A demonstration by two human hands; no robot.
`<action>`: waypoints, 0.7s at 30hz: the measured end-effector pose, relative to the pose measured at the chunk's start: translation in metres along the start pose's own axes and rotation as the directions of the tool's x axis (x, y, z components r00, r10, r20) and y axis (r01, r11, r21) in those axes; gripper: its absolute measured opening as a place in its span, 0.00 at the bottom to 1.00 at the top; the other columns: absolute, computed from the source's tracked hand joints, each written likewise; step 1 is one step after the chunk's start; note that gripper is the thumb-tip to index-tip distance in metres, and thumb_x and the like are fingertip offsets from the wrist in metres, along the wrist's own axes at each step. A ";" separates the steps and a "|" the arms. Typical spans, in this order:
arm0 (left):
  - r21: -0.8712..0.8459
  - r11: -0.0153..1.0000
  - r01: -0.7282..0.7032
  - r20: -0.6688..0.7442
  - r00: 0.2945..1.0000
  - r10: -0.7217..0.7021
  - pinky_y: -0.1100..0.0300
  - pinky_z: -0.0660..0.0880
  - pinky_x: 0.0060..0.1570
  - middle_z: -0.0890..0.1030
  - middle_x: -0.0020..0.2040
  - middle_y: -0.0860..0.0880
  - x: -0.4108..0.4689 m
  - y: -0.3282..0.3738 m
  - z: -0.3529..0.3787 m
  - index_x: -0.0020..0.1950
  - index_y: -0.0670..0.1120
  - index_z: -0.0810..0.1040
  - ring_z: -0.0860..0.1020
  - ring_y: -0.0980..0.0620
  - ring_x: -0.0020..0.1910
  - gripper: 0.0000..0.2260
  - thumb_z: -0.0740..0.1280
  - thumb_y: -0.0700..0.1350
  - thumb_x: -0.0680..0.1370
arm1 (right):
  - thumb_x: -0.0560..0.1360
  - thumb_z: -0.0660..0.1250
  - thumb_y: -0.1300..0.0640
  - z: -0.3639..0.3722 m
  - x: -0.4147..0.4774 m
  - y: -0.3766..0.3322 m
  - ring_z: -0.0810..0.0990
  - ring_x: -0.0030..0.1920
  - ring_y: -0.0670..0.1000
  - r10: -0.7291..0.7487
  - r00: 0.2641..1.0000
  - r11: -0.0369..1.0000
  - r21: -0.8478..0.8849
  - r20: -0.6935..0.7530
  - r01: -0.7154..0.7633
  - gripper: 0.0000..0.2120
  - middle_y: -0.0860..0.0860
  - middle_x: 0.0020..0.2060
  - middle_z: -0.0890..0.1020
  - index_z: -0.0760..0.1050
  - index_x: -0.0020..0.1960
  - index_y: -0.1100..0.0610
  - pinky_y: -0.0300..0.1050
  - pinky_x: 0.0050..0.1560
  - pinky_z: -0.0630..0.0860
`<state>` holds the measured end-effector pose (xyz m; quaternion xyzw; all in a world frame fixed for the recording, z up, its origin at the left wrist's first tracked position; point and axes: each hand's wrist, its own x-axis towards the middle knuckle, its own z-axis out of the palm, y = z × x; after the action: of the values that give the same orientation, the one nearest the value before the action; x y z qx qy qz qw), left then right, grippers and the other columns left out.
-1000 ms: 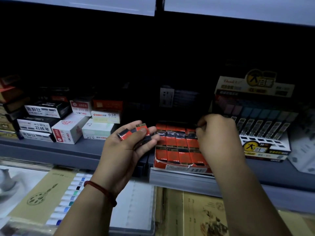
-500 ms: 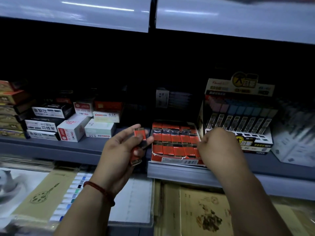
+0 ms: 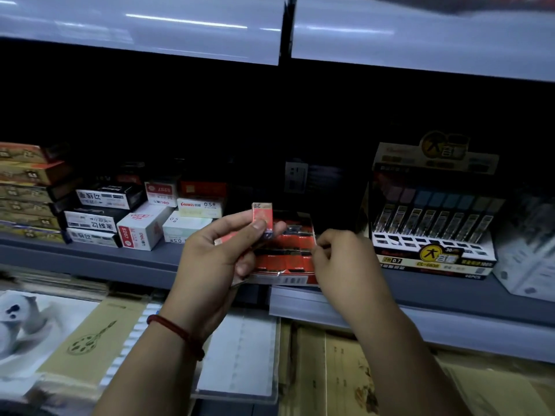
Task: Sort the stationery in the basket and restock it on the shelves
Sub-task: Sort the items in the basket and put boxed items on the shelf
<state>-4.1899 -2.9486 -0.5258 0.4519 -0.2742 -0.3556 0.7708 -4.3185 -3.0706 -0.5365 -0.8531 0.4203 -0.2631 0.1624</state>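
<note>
Item: red pack (image 3: pixel 262 216), small and flat, marked 2B at its top edge.
Location: held upright just in front of the shelf (image 3: pixel 90 259), above and slightly left of the red box (image 3: pixel 295 261). Not in the box yet.
Left hand (image 3: pixel 222 253): thumb and forefinger pinch the red pack. More packs of the same colour (image 3: pixel 223 241) show under the curled fingers; their count is not readable.
Right hand (image 3: pixel 342 259): fingers curled, fingertips close together at the right wall of the red box. Whether it grips the wall, holds a pack or holds nothing cannot be told.
Red box: sits at the front lip of the shelf, already lined with rows of matching packs. Free slots are hidden by both hands.
Neighbours: white boxes (image 3: pixel 141 232) stacked to the left, pencil-lead display (image 3: pixel 432 223) to the right, notebooks (image 3: pixel 90 334) on the level below.
Progress, as judged: this product is partly restocked. The packs in the left hand remain to be slotted in. The basket is out of view, so the stock left to sort is unknown.
</note>
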 end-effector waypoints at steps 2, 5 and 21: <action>0.019 1.000 -0.004 -0.015 1.000 0.004 0.71 0.62 0.24 0.85 0.52 0.36 0.003 0.001 -0.001 0.61 0.36 0.79 0.62 0.58 0.23 0.13 0.68 0.39 0.78 | 0.81 0.64 0.55 -0.001 0.002 -0.003 0.79 0.36 0.47 -0.035 0.998 0.995 0.087 -0.055 0.039 0.07 0.49 0.41 0.80 0.79 0.47 0.53 0.47 0.38 0.79; 0.060 0.998 -0.010 -0.014 1.000 0.011 0.69 0.60 0.26 0.86 0.49 0.37 0.005 0.003 -0.001 0.59 0.37 0.81 0.63 0.58 0.22 0.12 0.69 0.39 0.77 | 0.81 0.66 0.51 -0.009 0.004 -0.018 0.78 0.38 0.43 -0.053 0.992 0.901 0.422 -0.116 0.097 0.06 0.46 0.42 0.81 0.82 0.49 0.48 0.36 0.37 0.73; -0.190 0.982 -0.010 -0.157 0.987 -0.020 0.57 0.83 0.41 0.85 0.49 0.35 0.018 0.015 -0.007 0.57 0.37 0.75 0.86 0.40 0.47 0.07 0.63 0.39 0.82 | 0.81 0.64 0.58 0.008 0.043 -0.003 0.69 0.24 0.52 0.223 0.968 0.921 0.349 -0.112 -0.172 0.18 0.53 0.25 0.71 0.69 0.34 0.59 0.40 0.23 0.63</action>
<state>-4.1692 -2.9544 -0.5137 0.4038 -0.1757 -0.3450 0.8289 -4.2901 -3.1024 -0.5280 -0.7435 0.4642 -0.3766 0.2997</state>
